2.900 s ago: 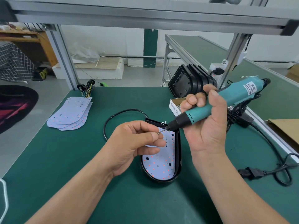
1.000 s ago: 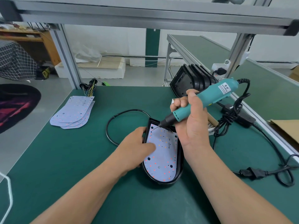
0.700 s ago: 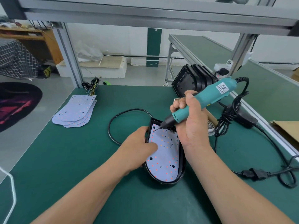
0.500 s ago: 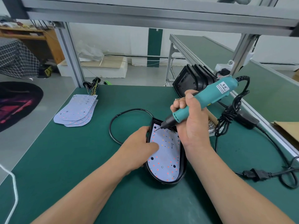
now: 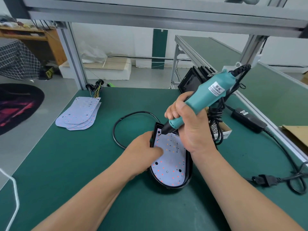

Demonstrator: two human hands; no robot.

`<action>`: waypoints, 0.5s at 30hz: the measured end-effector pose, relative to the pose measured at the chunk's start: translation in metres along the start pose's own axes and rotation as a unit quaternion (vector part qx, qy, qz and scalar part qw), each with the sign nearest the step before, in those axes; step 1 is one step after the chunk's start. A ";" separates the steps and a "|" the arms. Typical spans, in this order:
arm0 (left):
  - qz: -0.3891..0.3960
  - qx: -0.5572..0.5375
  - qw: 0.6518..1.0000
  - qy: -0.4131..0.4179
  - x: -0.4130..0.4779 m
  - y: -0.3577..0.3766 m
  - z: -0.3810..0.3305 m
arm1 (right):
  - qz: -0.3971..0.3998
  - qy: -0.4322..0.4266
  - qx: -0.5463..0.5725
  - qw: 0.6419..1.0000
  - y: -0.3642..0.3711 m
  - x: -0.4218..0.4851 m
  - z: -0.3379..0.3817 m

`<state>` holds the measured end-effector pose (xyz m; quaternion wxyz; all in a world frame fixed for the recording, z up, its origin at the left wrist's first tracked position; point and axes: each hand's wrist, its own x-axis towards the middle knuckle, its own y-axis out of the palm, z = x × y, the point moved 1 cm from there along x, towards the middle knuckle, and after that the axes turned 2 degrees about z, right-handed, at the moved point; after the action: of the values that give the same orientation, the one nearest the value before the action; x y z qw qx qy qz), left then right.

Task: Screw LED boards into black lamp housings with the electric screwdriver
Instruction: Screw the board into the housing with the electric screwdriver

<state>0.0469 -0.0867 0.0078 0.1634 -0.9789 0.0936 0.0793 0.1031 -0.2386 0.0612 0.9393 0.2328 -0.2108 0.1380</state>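
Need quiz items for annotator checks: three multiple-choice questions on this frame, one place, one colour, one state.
1. Where on the table is the stack of spare boards? A) near right B) far left C) dead centre
2. Screwdriver body colour? A) orange B) black C) teal
3. The left hand is: A) gripping the housing at its edge B) lifted, empty C) flat on the table
B: the stack lies by the far-left corner. C: the body is teal. A: fingers hold the housing's left rim, thumb on the board.
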 end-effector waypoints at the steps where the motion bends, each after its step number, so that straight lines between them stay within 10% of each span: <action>1: -0.003 -0.001 1.000 0.002 0.000 0.000 0.001 | 0.012 0.001 -0.003 1.000 0.000 -0.001 0.000; 15: 0.002 0.001 1.000 0.013 -0.002 0.000 -0.008 | -0.005 -0.002 0.034 0.999 -0.012 -0.005 0.007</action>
<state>0.0455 -0.0884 0.0156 0.1630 -0.9795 0.0973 0.0671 0.1008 -0.2534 0.0604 0.9312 0.2657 -0.2064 0.1401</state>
